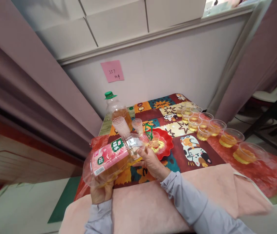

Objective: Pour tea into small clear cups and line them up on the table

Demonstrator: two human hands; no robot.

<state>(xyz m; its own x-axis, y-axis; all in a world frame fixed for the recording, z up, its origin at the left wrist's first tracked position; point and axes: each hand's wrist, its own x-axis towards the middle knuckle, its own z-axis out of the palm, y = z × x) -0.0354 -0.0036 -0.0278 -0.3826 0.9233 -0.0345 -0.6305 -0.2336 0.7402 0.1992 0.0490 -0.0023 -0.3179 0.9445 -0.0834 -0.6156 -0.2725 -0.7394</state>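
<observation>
A large clear juice bottle (109, 157) with a pink and green label lies tilted in the air, its mouth end pointing right and away from me. My left hand (102, 192) supports its lower end from beneath, the fingers partly hidden by the bottle. Farther up, my right hand (153, 163) grips it near the neck. A green carry ring (149, 131) hangs at the mouth. Just beyond, a clear plastic cup (155, 139) with some amber juice stands on a red scalloped plate (169, 144).
Behind the tilted bottle stand a stack of clear cups (120, 125), a shorter cup stack (137, 124) and a second juice bottle (117, 110) with a green cap. Several cups of juice (203, 130) line the right side. A pink towel (148, 204) covers the near edge.
</observation>
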